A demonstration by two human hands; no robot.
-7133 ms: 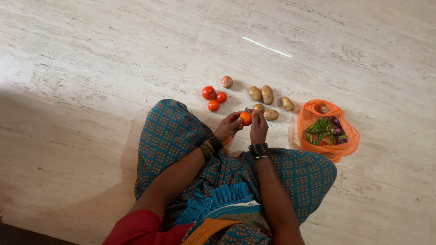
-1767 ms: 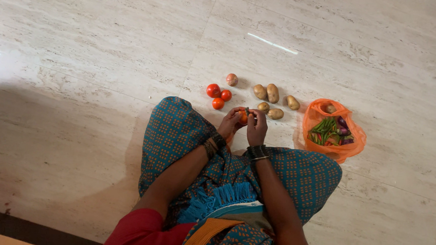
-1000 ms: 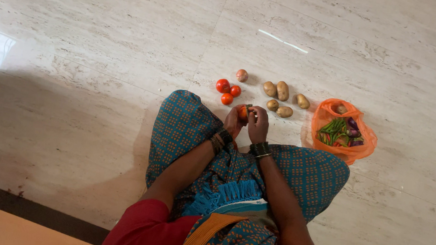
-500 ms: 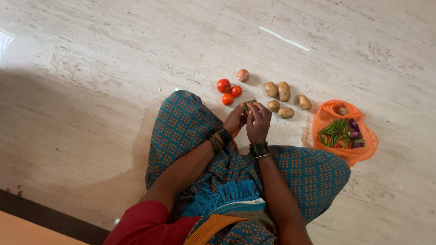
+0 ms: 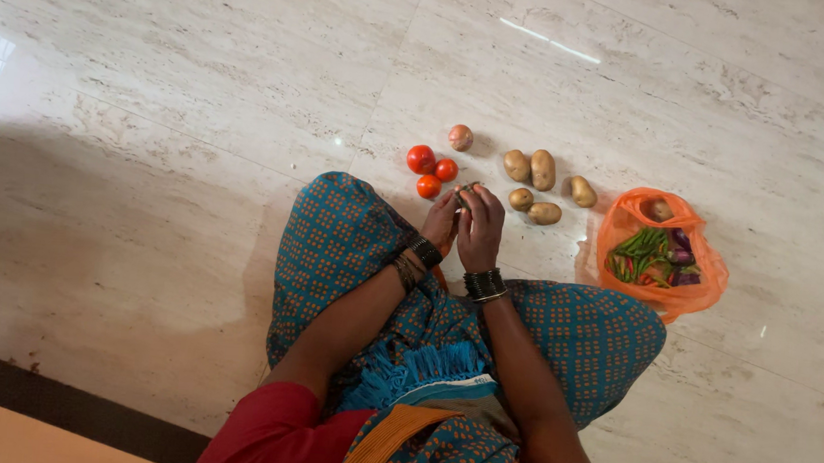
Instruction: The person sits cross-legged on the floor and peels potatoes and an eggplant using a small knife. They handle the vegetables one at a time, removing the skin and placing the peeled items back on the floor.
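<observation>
Your left hand and right hand meet above the floor, fingers closed together around a small object that is mostly hidden. Tomatoes lie just beyond your left hand, potatoes near your right, with an orange bag further right.

A pale, polished stone-tile floor with faint grey veining and thin grout lines carries everything. A person sits on it, teal dotted cloth spread over the tiles. Just ahead of the knees lie three red tomatoes in a tight cluster, touching or nearly so. A pinkish round onion sits just beyond them. To the right lie five brown potatoes: three in a far row, two nearer. Further right, an open orange plastic bag rests on the floor, holding green and purple vegetables. A dark strip borders the floor's near edge.
</observation>
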